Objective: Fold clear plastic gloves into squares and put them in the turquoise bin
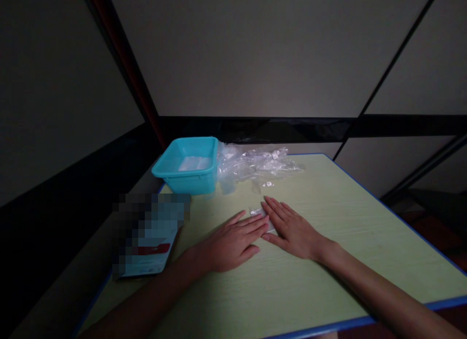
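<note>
Both hands lie flat over a small clear plastic packet (256, 211) in the middle of the table. My left hand (233, 241) has its fingers stretched out, their tips on the packet and close against the other hand. Palm down, my right hand (290, 227) covers the packet's right part with straight fingers and the thumb held out. Only the packet's upper left corner and a strip between the hands show; what it holds, if anything, is hidden.
A turquoise plastic basin (193, 181) with white flat packets (195, 163) inside stands at the far left. Crumpled clear plastic bags (255, 164) lie beside it. A partly blurred flat package (153, 237) rests at the left edge of the yellow-green table (321, 290). Walls stand behind.
</note>
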Action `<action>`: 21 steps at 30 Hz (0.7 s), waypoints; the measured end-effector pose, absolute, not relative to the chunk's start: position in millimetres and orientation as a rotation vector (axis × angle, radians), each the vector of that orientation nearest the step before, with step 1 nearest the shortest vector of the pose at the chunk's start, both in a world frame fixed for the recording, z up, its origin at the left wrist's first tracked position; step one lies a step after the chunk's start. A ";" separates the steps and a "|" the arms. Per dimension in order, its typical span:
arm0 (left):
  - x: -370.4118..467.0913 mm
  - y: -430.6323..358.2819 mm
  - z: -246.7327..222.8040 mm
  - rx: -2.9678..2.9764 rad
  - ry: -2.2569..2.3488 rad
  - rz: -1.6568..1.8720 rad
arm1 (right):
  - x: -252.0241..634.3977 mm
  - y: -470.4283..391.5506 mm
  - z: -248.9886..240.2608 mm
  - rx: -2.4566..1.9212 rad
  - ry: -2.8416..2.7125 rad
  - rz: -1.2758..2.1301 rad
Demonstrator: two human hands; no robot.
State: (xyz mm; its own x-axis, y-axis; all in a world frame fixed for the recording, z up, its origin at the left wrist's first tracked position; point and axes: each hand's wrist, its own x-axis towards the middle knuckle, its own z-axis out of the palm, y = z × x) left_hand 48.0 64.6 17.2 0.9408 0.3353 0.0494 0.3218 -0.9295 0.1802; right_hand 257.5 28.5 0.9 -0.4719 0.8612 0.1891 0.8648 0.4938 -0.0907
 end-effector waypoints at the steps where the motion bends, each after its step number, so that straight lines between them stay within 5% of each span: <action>1: 48.0 64.5 17.3 2.924 0.498 0.122 | 257.4 28.4 1.2 -1.490 -2.530 -0.021; 21: 51.8 65.8 24.4 2.942 0.509 0.033 | 258.1 29.7 -2.3 -1.486 -2.549 -0.078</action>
State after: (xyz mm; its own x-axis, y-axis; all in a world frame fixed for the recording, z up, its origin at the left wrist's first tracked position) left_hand 51.8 65.8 24.4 0.9420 0.3355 -0.0046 0.3321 -0.9302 0.1563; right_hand 258.1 29.7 -2.3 -0.4796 0.8568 0.1892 0.8668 0.4962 -0.0498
